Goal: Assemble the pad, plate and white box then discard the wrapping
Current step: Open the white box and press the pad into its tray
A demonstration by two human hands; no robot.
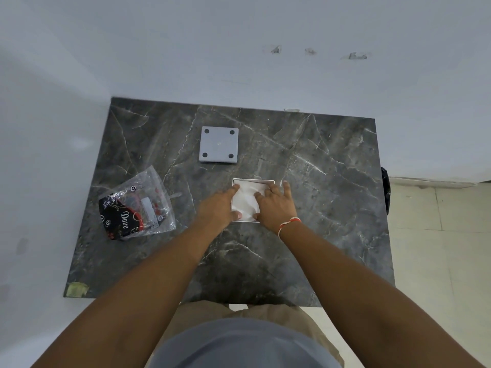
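Two hands: both press flat, fingers spread, on the pad [245, 201] lying in the white box [253, 181]; neither grips anything.
Left hand [216, 208]: palm down on the pad's left edge, thumb on the near rim.
Right hand [276, 205]: palm down on the right edge, fingers reaching past the far rim.
Plate [218, 145]: grey square with four dark dots, on the marble table [332, 181], apart from the box, towards the wall.
Wrapping [138, 205]: clear bag with a printed black insert, left of the hands, not yet discarded.
Step, I judge: seating the pad.
Risk: uneven pressure could leave the pad wrinkled or lifted at a corner, so the plate may sit crooked.
Risk: a hard push could slide the box on smooth stone.
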